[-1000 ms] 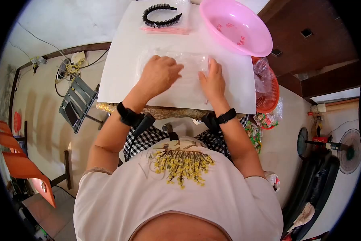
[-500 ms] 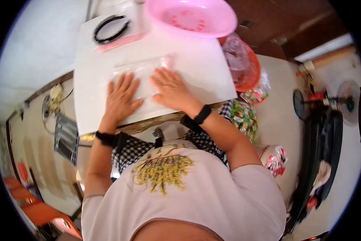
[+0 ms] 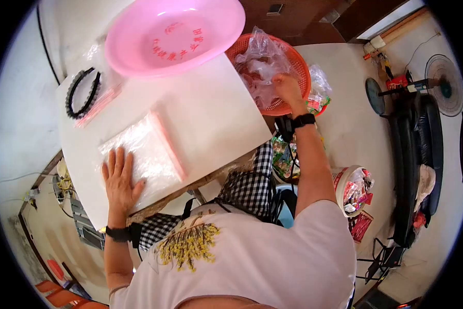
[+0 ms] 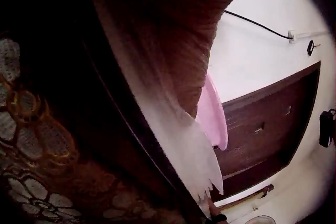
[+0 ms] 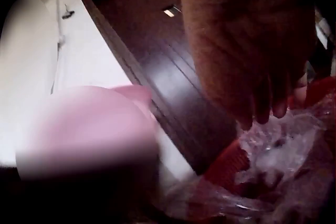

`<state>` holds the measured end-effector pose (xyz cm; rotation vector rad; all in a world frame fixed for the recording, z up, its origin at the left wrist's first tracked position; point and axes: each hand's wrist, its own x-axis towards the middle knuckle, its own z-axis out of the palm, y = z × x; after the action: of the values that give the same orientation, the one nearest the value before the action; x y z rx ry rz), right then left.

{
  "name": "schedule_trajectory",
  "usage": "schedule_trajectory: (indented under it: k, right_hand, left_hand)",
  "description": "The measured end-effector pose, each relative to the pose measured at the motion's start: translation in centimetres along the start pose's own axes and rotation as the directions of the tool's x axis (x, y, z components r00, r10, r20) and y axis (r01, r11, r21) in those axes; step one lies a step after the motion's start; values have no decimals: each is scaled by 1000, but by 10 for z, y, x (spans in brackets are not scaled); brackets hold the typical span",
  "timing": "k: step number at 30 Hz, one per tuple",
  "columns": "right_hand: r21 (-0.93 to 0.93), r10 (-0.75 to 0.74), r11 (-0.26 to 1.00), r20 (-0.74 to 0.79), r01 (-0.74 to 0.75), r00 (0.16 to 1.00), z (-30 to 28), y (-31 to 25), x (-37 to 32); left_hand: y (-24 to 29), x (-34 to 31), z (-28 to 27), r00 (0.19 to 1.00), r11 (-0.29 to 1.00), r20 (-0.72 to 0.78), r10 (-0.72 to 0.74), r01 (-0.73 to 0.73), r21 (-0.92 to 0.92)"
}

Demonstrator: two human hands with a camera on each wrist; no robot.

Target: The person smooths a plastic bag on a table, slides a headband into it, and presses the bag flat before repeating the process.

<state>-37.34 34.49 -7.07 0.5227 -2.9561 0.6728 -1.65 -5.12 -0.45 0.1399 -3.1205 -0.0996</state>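
Note:
A clear plastic bag with a pink edge [image 3: 146, 149] lies flat on the white table [image 3: 216, 108]. The left hand [image 3: 119, 183] rests on its lower left part, fingers spread. Over the red-orange basket [image 3: 306, 77] at the table's right side, the right hand [image 3: 289, 91] reaches to crumpled clear plastic [image 3: 265, 62]. In the right wrist view the fingers of that hand [image 5: 247, 50] point down at the plastic [image 5: 283, 150]; whether they pinch it cannot be told.
A pink basin [image 3: 175, 36] stands at the table's back. A black headband [image 3: 82, 95] lies on pink-edged packaging at the left. Right of the table are a bucket of wrappers [image 3: 356, 190], a black sofa [image 3: 414, 154] and a fan [image 3: 444, 85].
The right hand has left the bag on the table and moved right to the basket. The left hand stays on the bag, which now shows its pink edge at the right. The head view has turned right.

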Motion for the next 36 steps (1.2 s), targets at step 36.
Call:
schedule_trajectory:
  k: [36]
  right_hand:
    - [969, -252, -73, 211, -236, 945, -78, -283, -127]
  left_hand:
    - [23, -6, -67, 928, -35, -171, -330, -193, -981]
